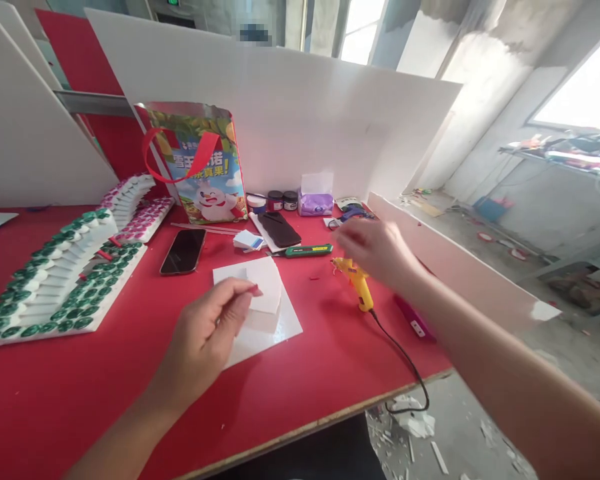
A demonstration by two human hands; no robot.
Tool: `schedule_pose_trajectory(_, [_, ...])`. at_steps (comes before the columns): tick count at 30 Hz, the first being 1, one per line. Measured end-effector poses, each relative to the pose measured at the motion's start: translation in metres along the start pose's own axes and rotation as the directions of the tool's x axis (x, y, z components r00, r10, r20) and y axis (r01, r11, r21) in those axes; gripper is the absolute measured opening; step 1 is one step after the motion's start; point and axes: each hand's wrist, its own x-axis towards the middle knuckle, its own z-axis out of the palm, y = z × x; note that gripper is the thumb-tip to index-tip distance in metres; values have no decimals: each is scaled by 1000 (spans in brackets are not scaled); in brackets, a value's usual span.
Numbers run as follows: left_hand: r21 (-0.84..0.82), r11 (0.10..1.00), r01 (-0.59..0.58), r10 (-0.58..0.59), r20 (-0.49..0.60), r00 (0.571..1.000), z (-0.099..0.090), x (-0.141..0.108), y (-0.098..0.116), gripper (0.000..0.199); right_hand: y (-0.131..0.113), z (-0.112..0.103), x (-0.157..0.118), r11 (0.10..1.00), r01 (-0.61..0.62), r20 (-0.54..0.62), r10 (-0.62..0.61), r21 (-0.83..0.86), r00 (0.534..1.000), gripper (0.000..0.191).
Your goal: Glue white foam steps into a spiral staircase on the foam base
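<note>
My left hand [213, 327] is closed in a pinch on a small red piece [255, 291]. It hovers over a white sheet [275, 333] with a smaller white piece [265, 297] lying on it. My right hand [367, 243] is raised just above the yellow glue gun [359, 283], apart from its handle. Motion blurs the right fingers, and whether they hold anything does not show. The glue gun lies on the red table [325, 353], its black cord running over the front edge. Behind the white sheet is a green utility knife [309, 251].
Two phones [183, 252] [279, 229], white cards [249, 240], jars [275, 200] and a purple tissue pack [316, 202] lie farther back. A printed bag [205, 163] stands by white boards [290, 120]. White models with green decorations [65, 280] sit left; a magenta object [414, 319] lies right.
</note>
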Motion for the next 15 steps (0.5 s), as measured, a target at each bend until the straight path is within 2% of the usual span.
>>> schedule_pose_trajectory(1, [-32, 999, 8, -9, -32, 999, -2, 7, 0, 23, 18, -5, 19, 974, -109, 49, 121, -201, 991, 35])
schedule_pose_trajectory(2, [-63, 998, 10, -14, -57, 998, -3, 14, 0, 23, 36, -6, 37, 948, -163, 93, 195, -275, 976, 31])
schedule_pose_trajectory(4, [-128, 992, 16, -27, -82, 996, -3, 28, -4, 23, 68, 0, 63, 916, -203, 185, 279, -347, 942, 23])
schedule_pose_trajectory(6, [-201, 979, 37, -55, -80, 995, -3, 41, -11, 24, 90, 15, 75, 893, -221, 274, 343, -392, 899, 27])
schedule_pose_trajectory(8, [-266, 962, 64, -88, -78, 993, -2, 52, -19, 25, 104, 32, 78, 881, -226, 311, 371, -415, 875, 34])
schedule_pose_trajectory(11, [-292, 954, 71, -108, -113, 988, -2, 59, -28, 27, 114, 49, 75, 871, -236, 304, 386, -432, 871, 37])
schedule_pose_trajectory(15, [-334, 941, 50, -124, -203, 971, -1, 55, -32, 27, 120, 49, 73, 856, -270, 265, 412, -441, 872, 32])
